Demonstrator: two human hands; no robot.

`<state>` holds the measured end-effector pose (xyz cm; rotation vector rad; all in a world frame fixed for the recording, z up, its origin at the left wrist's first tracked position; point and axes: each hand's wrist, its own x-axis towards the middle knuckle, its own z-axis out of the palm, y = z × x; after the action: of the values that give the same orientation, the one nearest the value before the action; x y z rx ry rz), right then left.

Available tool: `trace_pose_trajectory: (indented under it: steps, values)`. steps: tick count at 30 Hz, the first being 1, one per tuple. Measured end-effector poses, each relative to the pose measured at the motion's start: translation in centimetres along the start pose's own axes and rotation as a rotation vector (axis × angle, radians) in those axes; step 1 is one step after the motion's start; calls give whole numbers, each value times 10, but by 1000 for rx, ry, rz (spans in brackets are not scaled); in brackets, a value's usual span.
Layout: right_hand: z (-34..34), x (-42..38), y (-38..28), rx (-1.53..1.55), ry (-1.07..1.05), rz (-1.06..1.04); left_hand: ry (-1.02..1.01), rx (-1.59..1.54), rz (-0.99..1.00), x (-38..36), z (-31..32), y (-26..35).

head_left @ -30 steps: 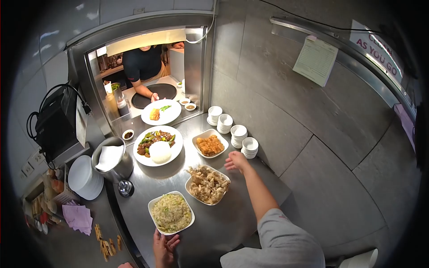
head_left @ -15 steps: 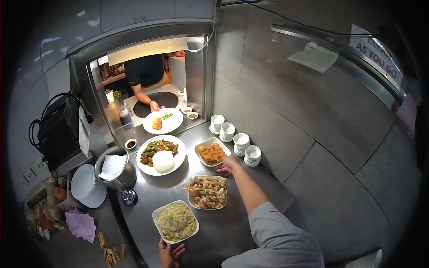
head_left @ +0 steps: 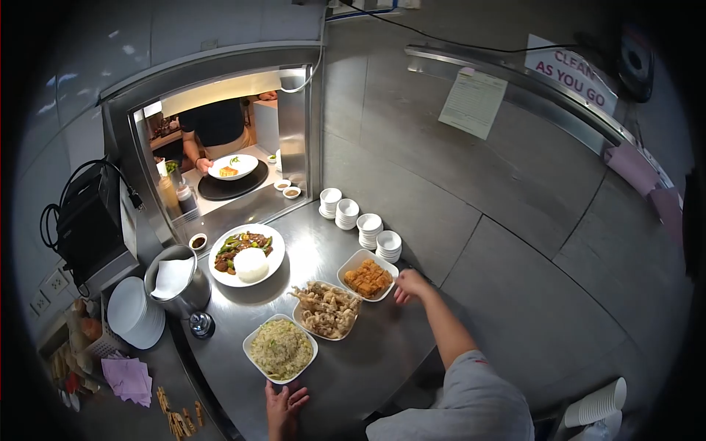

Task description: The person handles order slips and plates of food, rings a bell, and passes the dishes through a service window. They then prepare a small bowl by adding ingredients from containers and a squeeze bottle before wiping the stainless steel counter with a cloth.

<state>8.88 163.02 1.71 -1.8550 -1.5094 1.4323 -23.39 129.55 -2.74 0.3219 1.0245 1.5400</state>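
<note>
The right hand [head_left: 410,285] gripped the right rim of the square dish of fried orange pieces [head_left: 368,275], its fingers curled narrow against the rim. That dish sat near the right edge of the steel desk [head_left: 353,367], just in front of the stacked small white bowls [head_left: 360,218] along the back. The left hand [head_left: 283,408] lay at the near edge of the desk, fingers spread flat and holding nothing, just below the square dish of fried rice [head_left: 280,348]. Between the two dishes stood a bowl of battered fried pieces [head_left: 326,310], touching or nearly touching both. Toward the back left corner sat a round plate with rice and stir-fried greens [head_left: 246,254], beside a steel canister [head_left: 176,283]. Beyond the pass-through window, another person's hand [head_left: 204,165] held a white plate [head_left: 233,167] over a dark tray [head_left: 232,185].
</note>
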Motion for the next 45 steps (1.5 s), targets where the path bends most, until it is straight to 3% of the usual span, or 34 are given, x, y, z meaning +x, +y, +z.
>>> trace_pose_trajectory:
  steps: [2,3,4,5,6,7,8,9,11,13,16,18,22,24,28,33,45]
  values:
    - [-26,-12,-19,86,293,-347,-55,5,-22,-2,-2,0]
    - [-42,-25,-37,94,534,-603,-51,7,-31,-4,-2,-2]
    - [-65,-42,-65,-9,770,-695,-45,9,-41,-8,-3,-5]
    - [-87,-54,-89,-104,1140,-834,-37,9,-50,-12,-5,-7]
    - [-99,-97,-125,-26,1259,-1085,-43,18,-60,-17,-7,-8]
    - [-130,-107,-149,136,1147,-1177,-49,27,-69,-23,-9,-9]
    - [-149,-115,-175,610,988,-1102,-52,34,-77,-27,-12,-9]
    - [-173,-115,-200,527,1170,-1107,-57,52,-74,-32,-17,-8]
    - [-178,-152,-246,400,1290,-1009,-48,82,-72,-45,-27,-10]
    - [-207,-126,-263,295,1308,-1062,-7,78,-59,-61,-28,-7]
    - [-194,-127,-267,364,1202,-1089,46,88,-52,-75,-37,-2]
    - [-151,-140,-248,424,903,-1074,102,100,-58,-84,-41,-1]
    - [16,-179,-156,496,162,-977,122,128,-43,-101,-41,8]
    - [95,-206,-107,292,-67,-727,119,140,1,-107,-39,14]
    - [203,-222,-14,175,-404,-797,103,156,129,-118,-37,20]
    - [241,-262,13,133,-540,-623,124,143,166,-125,-45,18]
    - [259,-284,30,35,-572,-687,124,114,227,-134,-57,9]
